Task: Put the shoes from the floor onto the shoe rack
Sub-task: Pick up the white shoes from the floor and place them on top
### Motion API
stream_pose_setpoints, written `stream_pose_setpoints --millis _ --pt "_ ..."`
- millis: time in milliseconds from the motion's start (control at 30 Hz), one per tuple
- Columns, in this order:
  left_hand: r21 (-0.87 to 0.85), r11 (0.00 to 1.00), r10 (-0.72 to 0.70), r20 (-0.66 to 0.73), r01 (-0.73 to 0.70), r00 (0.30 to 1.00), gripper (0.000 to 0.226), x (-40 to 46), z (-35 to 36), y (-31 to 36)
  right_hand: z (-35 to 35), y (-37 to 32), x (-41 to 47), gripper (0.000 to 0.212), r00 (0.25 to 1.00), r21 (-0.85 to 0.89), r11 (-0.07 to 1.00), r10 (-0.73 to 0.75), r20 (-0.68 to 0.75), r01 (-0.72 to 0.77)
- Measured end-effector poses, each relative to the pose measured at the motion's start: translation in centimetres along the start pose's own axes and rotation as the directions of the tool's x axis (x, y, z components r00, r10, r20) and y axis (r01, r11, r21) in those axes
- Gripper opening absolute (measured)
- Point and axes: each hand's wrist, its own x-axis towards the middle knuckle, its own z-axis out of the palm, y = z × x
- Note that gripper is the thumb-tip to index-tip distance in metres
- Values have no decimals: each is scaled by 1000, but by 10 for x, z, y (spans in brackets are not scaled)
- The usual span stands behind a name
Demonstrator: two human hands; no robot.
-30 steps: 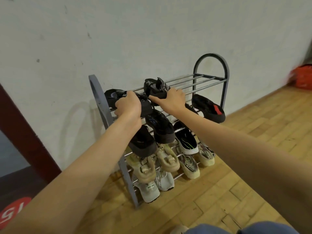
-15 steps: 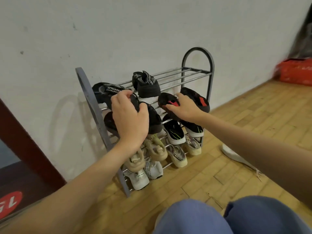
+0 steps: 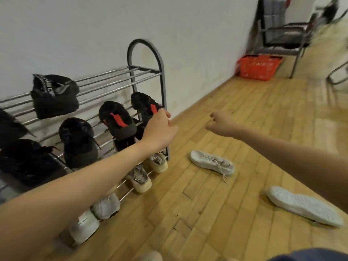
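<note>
Two white shoes lie on the wooden floor (image 3: 216, 213): one white sneaker (image 3: 211, 162) upright with loose laces, just below and ahead of the right hand (image 3: 222, 124), and another white shoe (image 3: 305, 206) turned sole-up, farther out under the right forearm. The shoe rack (image 3: 150, 72) stands against the wall, to the left of both hands. Its top tier holds a black shoe (image 3: 54, 96); the middle tier holds black shoes, two of them with red tabs (image 3: 117, 119); the bottom tier holds beige and white pairs (image 3: 139, 178). The left hand (image 3: 160, 131) is at the rack's right end, its fingers (image 3: 165, 114) curled, touching or nearly touching the rightmost black shoe (image 3: 145, 105); whether they hold it cannot be told. The right hand hangs in the air with fingers loosely curled, holding nothing, apart from the rack and above the floor. Farther off, an orange basket (image 3: 258, 66) sits by the wall beside a dark chair (image 3: 282, 29).
</note>
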Motion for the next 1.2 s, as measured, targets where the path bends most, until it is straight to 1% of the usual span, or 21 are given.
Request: stream_pose_setpoints --millis 67,100,200,300,400,500,567,633,700,733,800,867,933,1000,1033,1100,1167,1200 --pt "63 998 -6 138 -3 990 40 23 33 4 8 30 11 53 995 -58 998 43 95 -38" --pt "91 996 -6 181 -11 983 39 33 49 5 12 43 17 53 991 -102 994 50 128 -37" --pt "161 986 -3 246 -38 969 37 65 94 -5 28 76 40 49 980 -242 970 38 194 10" --pt "203 977 -10 342 -64 940 34 89 142 -30 54 107 66 43 960 -343 936 23 279 77" --pt "244 966 -32 429 -82 903 44 107 189 -63 88 137 92 37 933 -446 886 46 358 127" --pt "242 970 -79 429 -30 900 40 117 227 -98 122 166 120 36 906 -507 852 107 410 129" --pt "234 972 -129 429 28 894 37 117 249 -121 144 186 136 39 901 -530 842 150 408 99" --pt "217 971 -183 423 97 887 34 112 266 -140 166 206 145 53 907 -512 858 179 382 46" --pt "200 965 -240 412 170 879 35 103 278 -157 186 223 148 77 901 -487 873 239 361 -37" --pt "189 960 -267 409 206 873 36 99 283 -164 195 231 146 85 888 -469 879 282 364 -87" --pt "167 948 -315 400 269 861 37 90 290 -176 211 246 141 93 855 -425 889 348 384 -171" --pt "135 940 -341 396 313 852 37 84 295 -184 226 257 136 90 856 -437 883 354 376 -173" --pt "99 930 -363 394 353 845 36 79 297 -189 235 263 132 83 910 -465 875 293 293 -132" --pt "73 918 -386 393 390 834 37 75 298 -191 236 263 130 85 930 -490 858 294 222 -154" --pt "56 912 -394 396 407 829 37 72 299 -191 236 261 130 88 926 -531 835 304 224 -145" --pt "29 900 -409 404 435 819 37 67 300 -193 234 255 126 84 906 -593 797 332 265 -119" --pt "11 882 -432 416 471 800 35 61 302 -195 238 249 117 87 890 -556 818 354 286 -147" --pt "1 871 -445 425 492 788 34 57 303 -197 241 244 107 88 876 -497 847 374 304 -189"
